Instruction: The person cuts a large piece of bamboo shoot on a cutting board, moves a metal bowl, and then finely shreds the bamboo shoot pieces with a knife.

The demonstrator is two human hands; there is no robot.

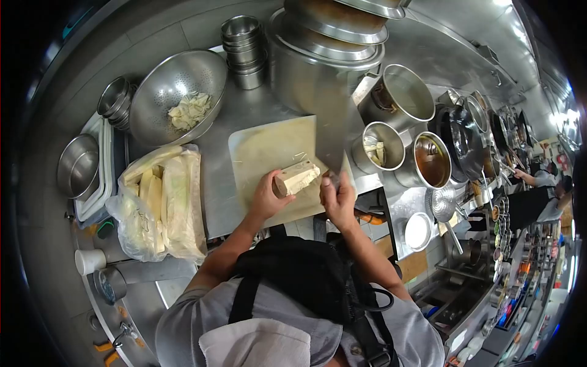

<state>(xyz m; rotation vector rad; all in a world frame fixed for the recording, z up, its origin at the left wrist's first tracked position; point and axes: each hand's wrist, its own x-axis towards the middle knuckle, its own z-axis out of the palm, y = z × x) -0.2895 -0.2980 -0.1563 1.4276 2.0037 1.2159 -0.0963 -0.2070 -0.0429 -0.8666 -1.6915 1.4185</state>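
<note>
My left hand (267, 199) grips a pale, chunky piece of vegetable (298, 178) with a brownish end, low over the cutting board (254, 147). My right hand (338, 199) is closed around the handle of a cleaver, its broad blade (331, 125) raised upright and smeared by motion. The blade is just right of the vegetable's ragged, white end. A few thin pale shreds lie on the board. To the left, a clear plastic bag (131, 223) holds several long, pale yellow vegetable pieces (153, 199).
A perforated colander (147, 101) with pale slices stands behind the bag. Steel bowls (244, 52) and a large stockpot (293, 79) line the back. Right of the board are a small pot (394, 162) with pale chunks and a pot of brown liquid (433, 159). Another person (532, 189) stands far right.
</note>
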